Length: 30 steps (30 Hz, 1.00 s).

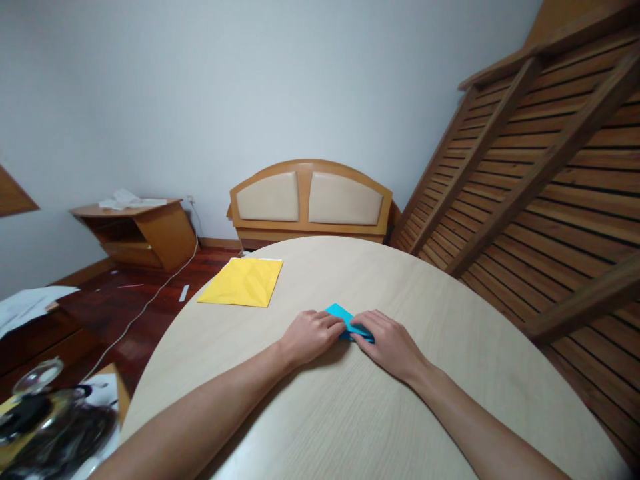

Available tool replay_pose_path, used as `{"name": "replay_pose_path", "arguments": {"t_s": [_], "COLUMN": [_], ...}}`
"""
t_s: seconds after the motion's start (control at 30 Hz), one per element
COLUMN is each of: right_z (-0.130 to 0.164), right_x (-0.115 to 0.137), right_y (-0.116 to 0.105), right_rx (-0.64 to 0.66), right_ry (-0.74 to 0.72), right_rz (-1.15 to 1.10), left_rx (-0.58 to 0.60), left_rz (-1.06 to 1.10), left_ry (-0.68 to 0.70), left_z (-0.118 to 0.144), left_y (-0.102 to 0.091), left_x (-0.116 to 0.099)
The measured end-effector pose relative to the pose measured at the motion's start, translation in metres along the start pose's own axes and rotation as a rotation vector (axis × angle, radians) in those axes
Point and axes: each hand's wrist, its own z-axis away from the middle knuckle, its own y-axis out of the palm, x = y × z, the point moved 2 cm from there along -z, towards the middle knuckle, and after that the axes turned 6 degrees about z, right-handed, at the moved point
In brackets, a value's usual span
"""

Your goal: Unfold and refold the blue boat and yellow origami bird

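Observation:
A small piece of folded blue paper (pixel 338 311) lies on the round table, between my two hands and partly covered by them. My left hand (pixel 313 335) rests on its left side, fingers curled together and pressing it down. From the right, my right hand (pixel 387 341) grips the paper's right end between thumb and fingers. The layers stand slightly apart near my right thumb. How the paper is folded under my fingers is hidden.
Yellow paper sheets (pixel 243 283) lie at the table's (pixel 320 263) far left. Beyond stand a headboard (pixel 305 230) and a wooden cabinet (pixel 173 233). Slatted wooden panels (pixel 530 173) lean on the right. A white cable (pixel 150 301) crosses the floor; cluttered items (pixel 65 427) sit lower left.

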Motion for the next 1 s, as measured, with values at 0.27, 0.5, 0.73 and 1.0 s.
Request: {"name": "replay_pose_path", "arguments": {"t_s": [0.27,0.5,0.73,1.0], "right_z": [0.001,0.000,0.000,0.001], "right_x": [-0.002,0.003,0.008,0.001], "right_y": [0.004,0.001,0.001,0.000], "right_rx": [-0.007,-0.024,-0.057,-0.087], "right_ry": [-0.001,-0.026,-0.020,0.011], "right_rz": [0.047,0.068,0.142,0.158], "left_rx": [-0.044,-0.106,-0.106,-0.228], "left_rz": [-0.007,-0.030,0.001,0.054], "left_ry": [0.020,0.066,0.063,-0.118], "left_z": [0.000,0.000,-0.003,0.000], "left_y": [-0.001,-0.006,-0.009,-0.010], "left_x": [-0.003,-0.005,-0.011,-0.004]}}
